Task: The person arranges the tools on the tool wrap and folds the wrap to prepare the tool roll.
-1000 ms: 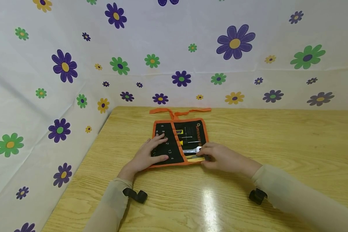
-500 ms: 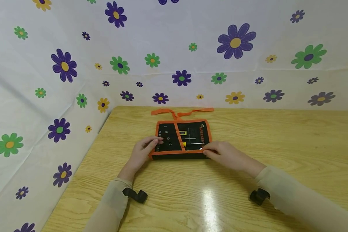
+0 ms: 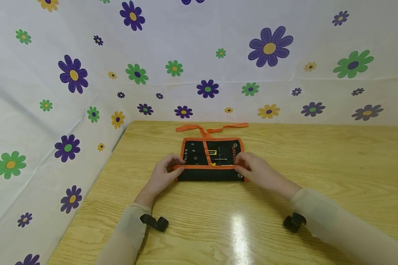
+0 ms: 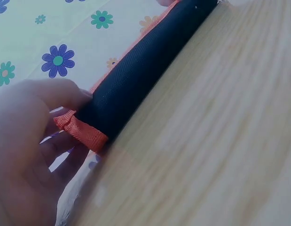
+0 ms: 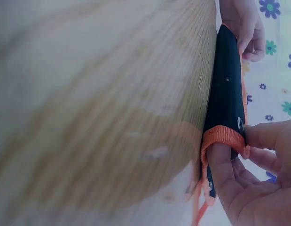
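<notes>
A black tool roll with orange trim lies on the table, its near side folded over in a flat band. My left hand pinches the left end of that fold, thumb on the near face in the left wrist view. At the right end my right hand grips the fold; the right wrist view shows its fingers around the orange trim. Beyond the fold, white numbers mark the left pockets. A yellow-labelled item and a thin metal shaft show on the right side. The tools under the fold are hidden.
Orange tie straps spread from the roll's far edge. The wooden table meets a flower-patterned white cloth behind and at the left. Each wrist wears a black strap mount.
The roll's near edge has been folded up and away from me, covering the wrench and the yellow-handled tool beneath it. My left hand moved from lying on the pockets to pinching the fold's left end.
</notes>
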The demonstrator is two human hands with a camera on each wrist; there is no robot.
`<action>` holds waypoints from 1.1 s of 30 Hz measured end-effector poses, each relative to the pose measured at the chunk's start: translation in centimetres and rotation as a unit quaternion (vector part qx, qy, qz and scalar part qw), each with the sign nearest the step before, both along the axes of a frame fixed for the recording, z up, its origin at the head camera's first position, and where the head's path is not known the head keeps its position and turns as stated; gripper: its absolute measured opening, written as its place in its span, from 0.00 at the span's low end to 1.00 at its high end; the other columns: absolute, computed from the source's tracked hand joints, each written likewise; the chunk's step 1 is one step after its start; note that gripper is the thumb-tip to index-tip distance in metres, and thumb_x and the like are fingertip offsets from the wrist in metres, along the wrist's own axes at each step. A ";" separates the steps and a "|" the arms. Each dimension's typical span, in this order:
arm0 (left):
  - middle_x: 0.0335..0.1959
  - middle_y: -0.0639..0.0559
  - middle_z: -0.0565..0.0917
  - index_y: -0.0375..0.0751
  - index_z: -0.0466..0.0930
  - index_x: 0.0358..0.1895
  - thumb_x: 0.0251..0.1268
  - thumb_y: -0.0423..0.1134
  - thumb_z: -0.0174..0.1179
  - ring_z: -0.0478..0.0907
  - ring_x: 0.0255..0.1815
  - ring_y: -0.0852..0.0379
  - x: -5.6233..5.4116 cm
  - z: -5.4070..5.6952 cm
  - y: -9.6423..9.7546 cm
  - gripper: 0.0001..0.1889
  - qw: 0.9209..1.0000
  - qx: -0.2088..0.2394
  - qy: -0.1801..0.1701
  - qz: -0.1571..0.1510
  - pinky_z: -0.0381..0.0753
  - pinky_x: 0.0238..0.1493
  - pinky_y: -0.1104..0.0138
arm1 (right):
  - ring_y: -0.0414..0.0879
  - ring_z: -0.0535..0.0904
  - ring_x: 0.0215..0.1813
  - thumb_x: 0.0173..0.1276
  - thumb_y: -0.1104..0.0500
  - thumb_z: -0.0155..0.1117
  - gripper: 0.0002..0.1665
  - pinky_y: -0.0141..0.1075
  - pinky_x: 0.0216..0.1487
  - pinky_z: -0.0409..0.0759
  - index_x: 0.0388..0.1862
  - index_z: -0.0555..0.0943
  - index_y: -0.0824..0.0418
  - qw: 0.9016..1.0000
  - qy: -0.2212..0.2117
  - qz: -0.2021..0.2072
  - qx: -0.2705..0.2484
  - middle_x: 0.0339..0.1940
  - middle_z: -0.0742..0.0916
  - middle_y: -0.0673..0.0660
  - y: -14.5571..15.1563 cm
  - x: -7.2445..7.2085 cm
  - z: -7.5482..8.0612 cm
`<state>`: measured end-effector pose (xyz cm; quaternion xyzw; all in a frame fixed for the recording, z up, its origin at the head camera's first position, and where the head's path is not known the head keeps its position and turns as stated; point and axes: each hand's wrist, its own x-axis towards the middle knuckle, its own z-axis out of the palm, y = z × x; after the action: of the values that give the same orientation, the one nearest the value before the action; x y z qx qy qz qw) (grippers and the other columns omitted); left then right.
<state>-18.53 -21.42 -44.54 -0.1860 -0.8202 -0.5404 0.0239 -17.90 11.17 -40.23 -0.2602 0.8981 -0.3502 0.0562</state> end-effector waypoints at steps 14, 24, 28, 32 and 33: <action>0.41 0.57 0.80 0.48 0.86 0.37 0.63 0.37 0.64 0.74 0.44 0.57 -0.2 0.1 0.0 0.03 0.996 -0.085 0.008 0.016 0.75 0.48 0.60 | 0.42 0.73 0.31 0.62 0.60 0.70 0.05 0.33 0.28 0.75 0.35 0.85 0.59 0.982 0.159 -0.001 0.099 0.32 0.80 0.50 -0.5 0.5 0.2; 0.42 0.55 0.80 0.46 0.86 0.37 0.64 0.36 0.64 0.74 0.45 0.56 -0.1 0.3 0.2 0.03 0.996 -0.091 -0.005 0.016 0.74 0.49 0.59 | 0.46 0.76 0.38 0.55 0.63 0.75 0.10 0.34 0.38 0.80 0.35 0.84 0.62 0.944 0.289 0.128 0.094 0.36 0.80 0.54 -0.2 0.0 0.2; 0.42 0.55 0.80 0.46 0.86 0.38 0.64 0.37 0.63 0.74 0.45 0.56 -0.1 0.2 0.2 0.03 0.995 -0.095 -0.005 0.015 0.74 0.48 0.60 | 0.47 0.76 0.40 0.54 0.52 0.75 0.21 0.35 0.41 0.79 0.41 0.83 0.64 0.943 0.254 0.147 0.156 0.40 0.81 0.55 -0.2 0.1 0.4; 0.42 0.53 0.80 0.45 0.86 0.38 0.65 0.37 0.63 0.74 0.45 0.55 0.0 0.3 0.1 0.04 0.996 -0.092 -0.006 0.013 0.74 0.48 0.59 | 0.49 0.77 0.44 0.50 0.53 0.78 0.29 0.38 0.45 0.79 0.48 0.80 0.65 0.949 0.213 0.142 0.187 0.44 0.81 0.57 -0.2 0.3 0.6; 0.42 0.54 0.80 0.45 0.86 0.38 0.65 0.38 0.62 0.74 0.45 0.55 -0.1 0.3 0.1 0.04 0.996 -0.090 -0.008 0.014 0.74 0.48 0.59 | 0.50 0.77 0.44 0.51 0.55 0.78 0.27 0.38 0.45 0.80 0.47 0.80 0.65 0.948 0.214 0.141 0.189 0.44 0.81 0.58 -0.3 0.3 0.6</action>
<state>-18.58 -21.29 -44.29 -0.1713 -0.8684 -0.4652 0.0077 -17.62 10.86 -39.64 -0.4376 0.8929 -0.0983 -0.0404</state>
